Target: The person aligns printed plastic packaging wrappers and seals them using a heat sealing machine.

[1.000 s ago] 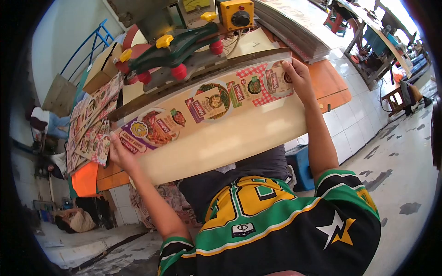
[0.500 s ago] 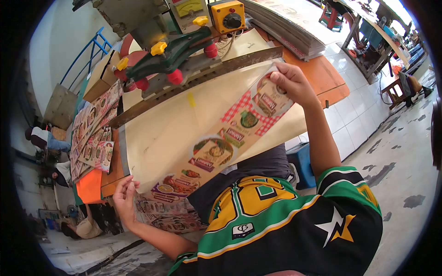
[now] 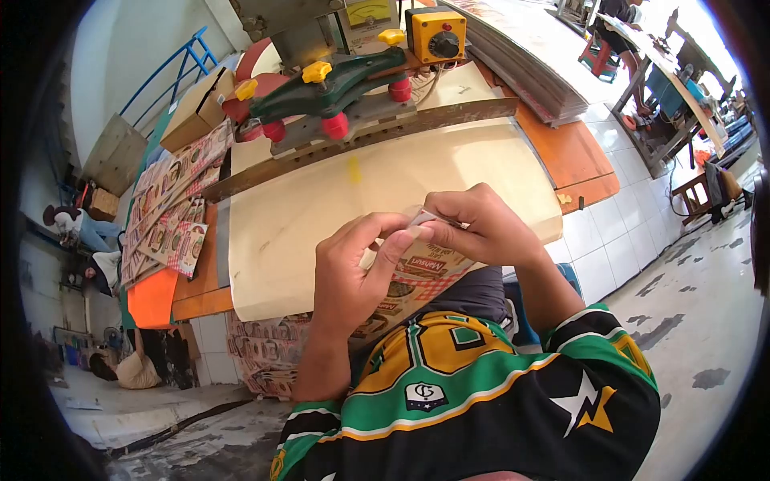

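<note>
A printed plastic-looking strip [image 3: 431, 271] with food pictures, red-and-white checks and "Mahsuri" labels hangs from both hands over my lap. My left hand [image 3: 353, 268] pinches its upper end between thumb and fingers. Close against it, my right hand [image 3: 485, 228] grips the same end, thumbs nearly touching. A small pale edge of the strip shows between the fingertips. The lower part slants down left behind my left wrist and is partly hidden. Just beyond the hands lies a cream sheet [image 3: 305, 216] covering the worktable.
Across the table stands a machine with a green arm [image 3: 353, 84], a long metal bar [image 3: 369, 144] and a yellow control box [image 3: 435, 36]. Printed strips [image 3: 172, 216] pile up at left beside a cardboard box [image 3: 198, 108]. Stacked boards [image 3: 521, 60] lie at right. Other people sit farther off.
The strip was stretched out diagonally between my widely separated hands. My left hand has moved up and right, my right hand down and left, and they now meet at one end.
</note>
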`<action>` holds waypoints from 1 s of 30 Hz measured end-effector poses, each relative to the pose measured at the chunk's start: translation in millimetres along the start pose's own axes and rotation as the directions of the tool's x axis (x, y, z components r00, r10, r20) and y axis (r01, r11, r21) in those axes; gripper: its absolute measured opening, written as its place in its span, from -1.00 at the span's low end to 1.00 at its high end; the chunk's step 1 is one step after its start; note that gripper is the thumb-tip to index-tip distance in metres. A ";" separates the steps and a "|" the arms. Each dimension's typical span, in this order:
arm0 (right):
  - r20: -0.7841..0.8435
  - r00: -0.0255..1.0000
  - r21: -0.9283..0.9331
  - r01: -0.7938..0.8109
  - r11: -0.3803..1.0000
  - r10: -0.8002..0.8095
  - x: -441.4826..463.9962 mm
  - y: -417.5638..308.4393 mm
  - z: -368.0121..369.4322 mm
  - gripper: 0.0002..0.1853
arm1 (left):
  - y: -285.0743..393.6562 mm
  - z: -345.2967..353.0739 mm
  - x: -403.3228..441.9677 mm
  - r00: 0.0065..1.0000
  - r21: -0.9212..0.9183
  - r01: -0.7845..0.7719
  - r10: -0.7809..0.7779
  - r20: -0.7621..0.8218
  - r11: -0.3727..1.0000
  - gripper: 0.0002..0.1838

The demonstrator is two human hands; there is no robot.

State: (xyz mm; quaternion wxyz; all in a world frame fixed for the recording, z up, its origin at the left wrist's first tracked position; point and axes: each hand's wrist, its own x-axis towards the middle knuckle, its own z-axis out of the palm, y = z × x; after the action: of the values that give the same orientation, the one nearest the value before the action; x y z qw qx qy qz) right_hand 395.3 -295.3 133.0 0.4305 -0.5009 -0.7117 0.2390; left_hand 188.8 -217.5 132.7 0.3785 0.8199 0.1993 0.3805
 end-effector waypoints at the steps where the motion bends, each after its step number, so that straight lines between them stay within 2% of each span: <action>1: -0.015 1.000 0.017 0.004 1.000 -0.003 -1.9 1.0 0.9 -0.70 | 3.5 -0.6 -0.1 1.000 -0.015 0.010 -0.010 -0.001 1.000 -0.79; 9: 0.046 0.999 0.014 -0.015 1.000 0.014 -8.6 3.2 8.6 -0.68 | 10.4 5.2 1.1 1.000 -0.036 0.019 -0.019 0.010 0.999 -0.88; 15: 0.083 0.993 0.046 -0.089 0.995 0.085 -5.2 3.0 14.9 -0.68 | 3.5 18.5 2.5 0.992 0.168 -0.065 0.082 -0.094 0.984 -0.91; 18: 0.106 0.984 -0.008 -0.146 0.989 0.146 -5.9 2.8 14.5 -0.69 | 2.0 19.1 0.7 0.995 0.090 -0.048 0.055 -0.079 0.995 -0.91; 24: 0.208 0.966 0.108 -0.178 0.978 0.153 -5.3 9.1 27.0 -0.69 | -11.8 31.1 -10.7 0.991 0.044 -0.017 0.022 -0.130 0.999 -0.90; 26: 0.240 0.956 0.124 -0.202 0.971 0.168 -4.3 13.2 33.6 -0.69 | -18.7 40.9 -18.1 0.958 0.020 -0.049 0.053 -0.283 0.999 -0.87; 30: 0.177 0.974 0.131 -0.167 0.977 0.142 -5.7 11.8 53.5 -0.71 | -26.1 46.6 -30.1 0.926 -0.099 0.023 -0.058 -0.374 0.995 -0.82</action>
State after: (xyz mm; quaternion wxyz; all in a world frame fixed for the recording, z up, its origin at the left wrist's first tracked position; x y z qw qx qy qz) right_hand 356.4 -291.2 94.2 0.3849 -0.5004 -0.6847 0.3640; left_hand 204.8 -241.3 78.6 0.3789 0.7089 0.2670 0.5315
